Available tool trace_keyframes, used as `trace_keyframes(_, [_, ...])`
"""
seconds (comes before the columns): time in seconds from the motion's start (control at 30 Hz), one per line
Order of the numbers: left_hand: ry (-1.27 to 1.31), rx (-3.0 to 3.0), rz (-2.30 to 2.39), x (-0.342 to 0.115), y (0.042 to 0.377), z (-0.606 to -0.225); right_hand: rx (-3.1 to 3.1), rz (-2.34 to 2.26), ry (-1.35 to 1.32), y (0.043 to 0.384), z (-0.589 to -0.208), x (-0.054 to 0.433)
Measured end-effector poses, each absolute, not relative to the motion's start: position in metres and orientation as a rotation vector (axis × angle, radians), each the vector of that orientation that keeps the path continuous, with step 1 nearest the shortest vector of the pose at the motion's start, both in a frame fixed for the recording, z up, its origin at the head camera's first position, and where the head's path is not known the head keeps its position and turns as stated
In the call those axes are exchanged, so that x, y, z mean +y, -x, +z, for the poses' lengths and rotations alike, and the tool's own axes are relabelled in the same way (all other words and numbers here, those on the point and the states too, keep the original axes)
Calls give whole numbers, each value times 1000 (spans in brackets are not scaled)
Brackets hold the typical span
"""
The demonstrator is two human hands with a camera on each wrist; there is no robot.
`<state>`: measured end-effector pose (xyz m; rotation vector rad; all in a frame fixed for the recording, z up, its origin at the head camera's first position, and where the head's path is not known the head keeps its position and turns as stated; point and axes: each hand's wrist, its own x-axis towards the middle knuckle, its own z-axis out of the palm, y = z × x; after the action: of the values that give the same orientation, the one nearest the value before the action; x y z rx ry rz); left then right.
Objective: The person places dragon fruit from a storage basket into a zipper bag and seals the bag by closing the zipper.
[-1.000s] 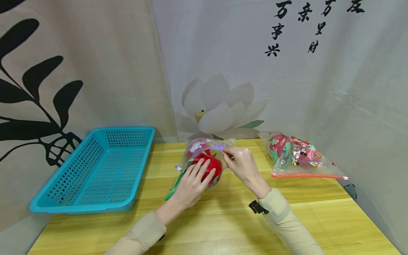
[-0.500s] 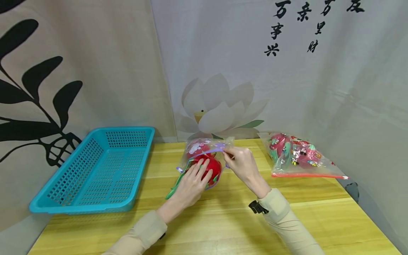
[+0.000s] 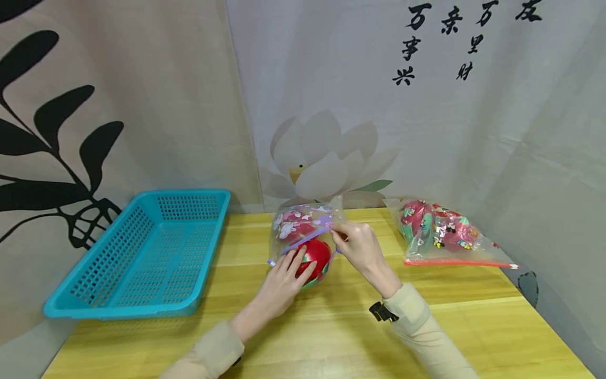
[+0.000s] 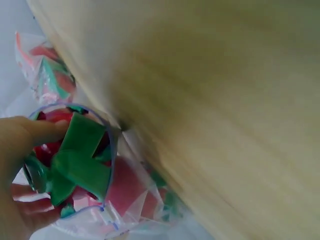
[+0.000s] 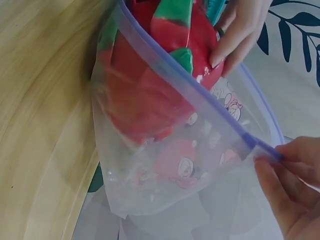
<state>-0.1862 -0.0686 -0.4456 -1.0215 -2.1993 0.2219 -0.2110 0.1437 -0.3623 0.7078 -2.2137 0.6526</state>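
My left hand (image 3: 283, 279) grips a red toy dragon fruit (image 3: 317, 255) with green scales. In the left wrist view its green leafy end (image 4: 82, 165) faces the camera, thumb on one side and fingers on the other. The fruit sits partly inside the mouth of a clear zip bag (image 5: 120, 195) with a purple zip and cartoon prints. My right hand (image 3: 361, 250) pinches that purple zip edge (image 5: 245, 137) at one corner, holding the mouth apart. Another reddish piece (image 3: 294, 226) shows through the bag's printed film; its kind is unclear.
A blue plastic basket (image 3: 182, 302) with nothing in it stands at the left of the wooden table (image 3: 341, 337). Toward the back right lies another clear zip bag (image 3: 478, 252) with a red zip, holding red and green things. A printed cloth (image 3: 322, 79) hangs behind.
The dragon fruit has turned in my left hand, and its long green leaf no longer shows at the lower left. The purple zip edge has shifted, and more of the printed bag lies in view.
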Motion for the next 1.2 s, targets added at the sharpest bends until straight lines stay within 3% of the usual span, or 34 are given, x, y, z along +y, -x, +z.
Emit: trace_keyframes(1.2, [1019,-2210,316,-50,196,-452,-2261,642,-681,210,-361,147])
